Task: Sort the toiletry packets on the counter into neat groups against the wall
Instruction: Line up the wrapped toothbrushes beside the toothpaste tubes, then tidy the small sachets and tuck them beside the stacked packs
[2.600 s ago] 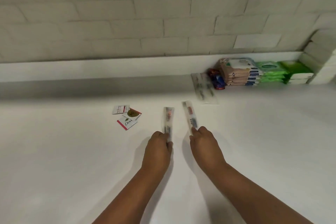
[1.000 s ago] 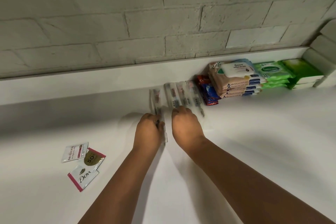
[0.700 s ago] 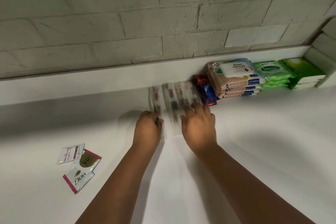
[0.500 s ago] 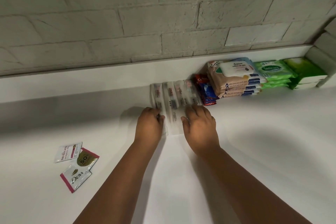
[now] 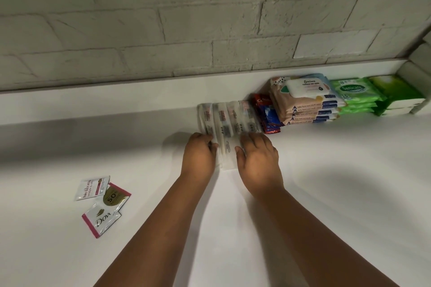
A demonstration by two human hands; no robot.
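Both hands, left hand [image 5: 199, 152] and right hand [image 5: 257, 156], press flat, unclamped, on the clear packets [image 5: 227, 121]; wipes [image 5: 310, 100] beyond are grouped, sachets [image 5: 101, 205] left of the grip remain.

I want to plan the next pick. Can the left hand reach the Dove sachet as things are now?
Probably yes. The Dove sachet lies in the open on the white counter, to the left of the left hand, with nothing between them.
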